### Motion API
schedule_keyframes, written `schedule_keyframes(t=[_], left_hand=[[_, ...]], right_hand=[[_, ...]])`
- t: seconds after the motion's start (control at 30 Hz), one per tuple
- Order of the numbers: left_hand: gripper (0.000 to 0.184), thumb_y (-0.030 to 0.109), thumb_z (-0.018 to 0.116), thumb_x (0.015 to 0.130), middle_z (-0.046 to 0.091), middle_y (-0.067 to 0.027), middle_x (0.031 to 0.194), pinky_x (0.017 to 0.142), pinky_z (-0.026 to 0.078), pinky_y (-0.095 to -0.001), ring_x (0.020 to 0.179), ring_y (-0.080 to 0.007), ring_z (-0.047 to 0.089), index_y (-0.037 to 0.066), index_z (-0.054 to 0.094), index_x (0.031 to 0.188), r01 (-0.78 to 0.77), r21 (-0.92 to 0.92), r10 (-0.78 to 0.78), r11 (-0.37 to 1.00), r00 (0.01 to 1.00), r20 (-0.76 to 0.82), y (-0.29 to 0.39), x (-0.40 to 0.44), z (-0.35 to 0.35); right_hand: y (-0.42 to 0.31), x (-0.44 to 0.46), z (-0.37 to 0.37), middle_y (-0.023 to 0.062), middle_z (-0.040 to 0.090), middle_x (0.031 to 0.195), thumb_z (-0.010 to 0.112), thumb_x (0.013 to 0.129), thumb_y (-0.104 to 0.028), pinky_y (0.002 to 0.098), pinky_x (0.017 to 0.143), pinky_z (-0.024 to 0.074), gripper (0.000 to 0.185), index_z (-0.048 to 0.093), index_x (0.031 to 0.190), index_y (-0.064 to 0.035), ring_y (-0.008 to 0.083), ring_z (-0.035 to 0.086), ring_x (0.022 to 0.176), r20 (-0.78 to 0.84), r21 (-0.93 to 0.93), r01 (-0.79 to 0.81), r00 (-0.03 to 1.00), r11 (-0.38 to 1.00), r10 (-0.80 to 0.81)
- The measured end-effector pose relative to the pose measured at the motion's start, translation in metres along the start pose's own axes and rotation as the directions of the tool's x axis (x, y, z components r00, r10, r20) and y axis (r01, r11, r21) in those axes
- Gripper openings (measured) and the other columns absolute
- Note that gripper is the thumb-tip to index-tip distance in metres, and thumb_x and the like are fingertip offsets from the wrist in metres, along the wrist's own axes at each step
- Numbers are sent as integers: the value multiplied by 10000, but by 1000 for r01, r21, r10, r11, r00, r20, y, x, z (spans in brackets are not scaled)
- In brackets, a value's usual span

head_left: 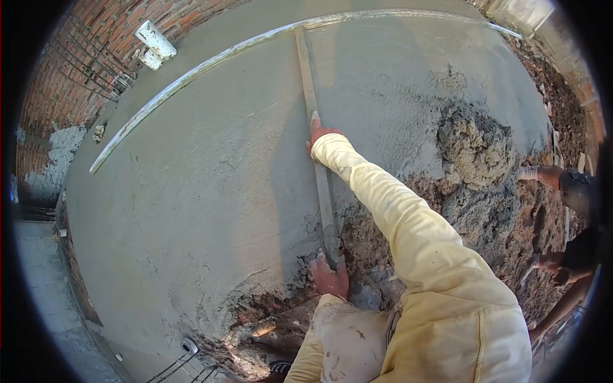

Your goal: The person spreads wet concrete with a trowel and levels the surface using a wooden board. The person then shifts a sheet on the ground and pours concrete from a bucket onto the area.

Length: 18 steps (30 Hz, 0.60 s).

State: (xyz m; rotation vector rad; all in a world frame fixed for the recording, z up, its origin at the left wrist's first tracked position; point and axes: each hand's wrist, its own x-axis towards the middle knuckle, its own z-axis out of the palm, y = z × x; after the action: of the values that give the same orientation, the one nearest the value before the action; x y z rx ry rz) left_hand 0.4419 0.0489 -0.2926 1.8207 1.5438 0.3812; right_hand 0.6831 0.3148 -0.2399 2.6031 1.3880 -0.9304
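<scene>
A long, narrow screed board (323, 191), smeared with cement, lies across wet grey concrete (211, 191). My right hand (321, 133), at the end of a stretched yellow sleeve, is closed around the board above its middle, one finger pointing along it. Closer to my body, my left hand (330, 279) grips the board's near end, thumb and fingers on either side. Both hands are coated with cement. Beneath the left hand the concrete breaks off into rough mortar and reddish soil (364, 246). The board's far end meets a long pale strip (211, 62), which looks curved in this view.
A heap of unspread concrete (476, 143) sits at right, near another person's legs (575, 255). White pipe stubs (155, 39) stand by the brick wall (83, 76) at upper left. Steel rods and a round pipe opening (189, 345) show at lower left.
</scene>
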Motion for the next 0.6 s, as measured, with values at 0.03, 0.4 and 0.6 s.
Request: schedule_keyframes(t=[0.03,0.4,0.6], left_hand=[[590,195,693,767,494,-255,1111,892,423,-485,1058,-449,491,-77,481,1246,-32,-4,32,999,999,-2,3,2,6],[582,213,659,796,469,-304,1198,937,408,-471,1082,-463,475,-95,467,1252,-157,-83,169,984,973,157,85,48,51],[614,210,661,782,482,-262,1138,913,415,-467,1048,-436,490,-81,456,1282,-282,-73,291,957,931,218,121,80,85]], right_hand=[[10,4,-4,217,614,1196,562,893,-352,455,947,478,846,66,1509,-49,371,597,1105,-6,-5,-22,1000,1000,22],[132,40,-59,189,555,1309,581,891,-338,435,988,455,856,61,1516,-69,352,565,1173,-66,82,-220,972,972,225],[224,94,-69,195,561,1295,563,900,-376,445,989,460,831,84,1518,-94,353,567,1167,-150,139,-393,899,909,412]])
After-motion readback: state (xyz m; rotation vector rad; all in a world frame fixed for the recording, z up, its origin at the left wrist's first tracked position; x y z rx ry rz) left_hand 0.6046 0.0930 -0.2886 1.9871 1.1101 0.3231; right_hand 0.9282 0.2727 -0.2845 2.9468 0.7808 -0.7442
